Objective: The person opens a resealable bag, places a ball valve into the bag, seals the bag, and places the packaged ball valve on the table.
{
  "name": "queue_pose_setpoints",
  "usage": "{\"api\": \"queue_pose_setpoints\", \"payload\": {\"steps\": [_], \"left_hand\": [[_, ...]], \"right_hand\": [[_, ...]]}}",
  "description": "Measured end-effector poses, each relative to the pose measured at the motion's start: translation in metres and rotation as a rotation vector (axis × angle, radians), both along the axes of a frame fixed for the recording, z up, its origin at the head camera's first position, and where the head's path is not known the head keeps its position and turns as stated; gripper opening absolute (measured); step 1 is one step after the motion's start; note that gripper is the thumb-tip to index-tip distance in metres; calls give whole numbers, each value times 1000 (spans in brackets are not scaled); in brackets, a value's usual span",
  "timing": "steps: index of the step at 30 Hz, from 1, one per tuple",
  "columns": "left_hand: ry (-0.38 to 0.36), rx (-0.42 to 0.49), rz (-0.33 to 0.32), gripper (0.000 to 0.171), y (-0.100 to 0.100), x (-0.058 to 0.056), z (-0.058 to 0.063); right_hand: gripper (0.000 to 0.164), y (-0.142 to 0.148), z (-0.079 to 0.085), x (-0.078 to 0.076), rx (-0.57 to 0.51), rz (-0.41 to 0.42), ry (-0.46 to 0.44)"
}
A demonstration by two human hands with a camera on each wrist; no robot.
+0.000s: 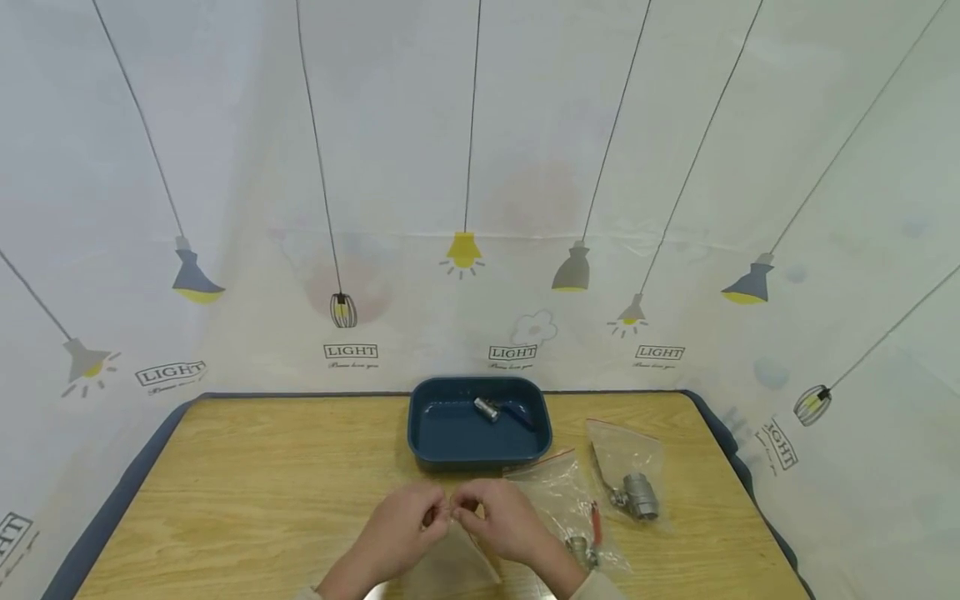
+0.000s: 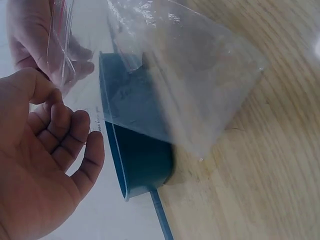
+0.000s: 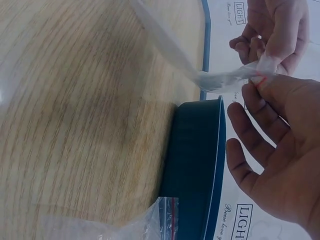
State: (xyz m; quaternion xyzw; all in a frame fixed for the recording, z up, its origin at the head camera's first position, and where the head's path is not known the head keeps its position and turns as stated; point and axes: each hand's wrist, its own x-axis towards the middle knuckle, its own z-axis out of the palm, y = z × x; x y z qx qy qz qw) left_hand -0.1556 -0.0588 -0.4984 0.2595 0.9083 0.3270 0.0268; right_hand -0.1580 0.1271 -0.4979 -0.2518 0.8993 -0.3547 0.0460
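Note:
My left hand (image 1: 405, 527) and right hand (image 1: 508, 518) meet close together over the table, in front of the blue tray. Both pinch the top edge of a clear zip bag (image 2: 210, 85), which has a red line along its closure. The bag hangs down below the fingers, its lower part slanting towards the table side, and nothing shows inside it. In the right wrist view the bag (image 3: 172, 50) appears nearly edge-on, with thumb and fingertips gripping its red-lined corner.
Behind the hands stands the blue tray (image 1: 480, 460), holding a ball valve (image 1: 487, 409) with a dark handle. To the right lie a zip bag (image 1: 551, 492) containing a red-handled valve (image 1: 581, 548) and another bag (image 1: 626, 446) with a bigger metal valve (image 1: 640, 497). A lamp-printed sheet surrounds the wooden table (image 1: 285, 467).

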Motion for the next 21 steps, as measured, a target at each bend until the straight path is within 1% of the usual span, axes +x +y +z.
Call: {"api": "queue_pose_setpoints", "payload": {"steps": [3, 8, 12, 16, 21], "left_hand": [[-16, 19, 22, 17, -1, 0, 0], [-17, 23, 73, 16, 1, -1, 1], [-51, 29, 99, 15, 3, -1, 2], [-58, 41, 113, 15, 4, -1, 2], [-51, 62, 122, 14, 4, 0, 3]], "right_hand": [[7, 0, -1, 0, 0, -8, 4], [5, -1, -1, -1, -12, -36, -31], [5, -2, 0, 0, -17, -41, -60], [7, -3, 0, -1, -11, -56, -66], [6, -5, -1, -2, 24, -104, -66]]}}
